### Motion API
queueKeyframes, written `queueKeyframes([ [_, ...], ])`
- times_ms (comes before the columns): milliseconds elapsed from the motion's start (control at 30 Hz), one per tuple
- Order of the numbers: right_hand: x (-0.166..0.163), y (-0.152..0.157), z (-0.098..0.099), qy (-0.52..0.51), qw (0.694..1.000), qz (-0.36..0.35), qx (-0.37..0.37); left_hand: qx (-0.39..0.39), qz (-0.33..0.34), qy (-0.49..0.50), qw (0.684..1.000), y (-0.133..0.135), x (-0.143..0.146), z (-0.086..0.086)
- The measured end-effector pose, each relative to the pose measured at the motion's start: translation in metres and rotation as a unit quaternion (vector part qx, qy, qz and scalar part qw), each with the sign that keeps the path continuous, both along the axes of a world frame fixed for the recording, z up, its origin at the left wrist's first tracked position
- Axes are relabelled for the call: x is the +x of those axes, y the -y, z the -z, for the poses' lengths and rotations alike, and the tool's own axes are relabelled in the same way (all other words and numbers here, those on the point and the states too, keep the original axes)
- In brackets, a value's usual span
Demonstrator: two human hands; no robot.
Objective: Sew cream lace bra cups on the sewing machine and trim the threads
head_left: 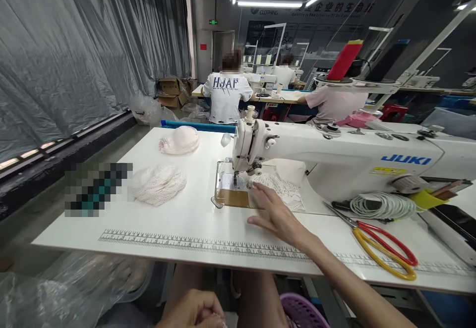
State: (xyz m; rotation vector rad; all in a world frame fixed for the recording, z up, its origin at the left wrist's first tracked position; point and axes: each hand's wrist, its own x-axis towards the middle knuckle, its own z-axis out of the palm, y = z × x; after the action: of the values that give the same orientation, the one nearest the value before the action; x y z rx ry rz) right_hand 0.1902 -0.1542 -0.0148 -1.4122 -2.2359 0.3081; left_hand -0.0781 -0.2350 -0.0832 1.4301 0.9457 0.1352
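Note:
My right hand (273,212) lies flat on the white table, fingers stretched out, its fingertips on the edge of a white lace piece (282,189) that sits under the needle of a white JUKI sewing machine (334,157). My left hand (195,310) is down in my lap below the table edge, its fingers curled closed; a bit of pale material seems to be in them, but I cannot make it out. Two bundles of white lace pieces (158,183) (180,140) lie on the left part of the table.
Scissors with red and yellow handles (383,248) and a coil of white cord (383,205) lie right of my hand. A printed ruler (186,243) runs along the table's front edge. Other people sit at machines behind. A purple basket (303,310) stands below.

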Motion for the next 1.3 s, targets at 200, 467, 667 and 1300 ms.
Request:
queueKeyframes([
  [200, -0.002, 0.011, 0.024, 0.131, 0.990, -0.031, 0.046, 0.062, -0.046, -0.044, 0.996, 0.002, -0.009, 0.012],
  [467, -0.021, 0.076, 0.020, 0.056, 0.996, -0.063, 0.036, 0.084, -0.098, -0.008, 0.992, 0.000, 0.005, -0.011],
  [667, -0.029, 0.122, -0.011, -0.033, 0.967, -0.192, -0.163, 0.070, -0.186, 0.023, 0.980, -0.001, 0.005, -0.007],
  [1300, -0.068, 0.108, 0.038, -0.220, 0.911, -0.062, -0.342, -0.135, -0.153, 0.155, 0.967, 0.012, 0.009, -0.035],
])
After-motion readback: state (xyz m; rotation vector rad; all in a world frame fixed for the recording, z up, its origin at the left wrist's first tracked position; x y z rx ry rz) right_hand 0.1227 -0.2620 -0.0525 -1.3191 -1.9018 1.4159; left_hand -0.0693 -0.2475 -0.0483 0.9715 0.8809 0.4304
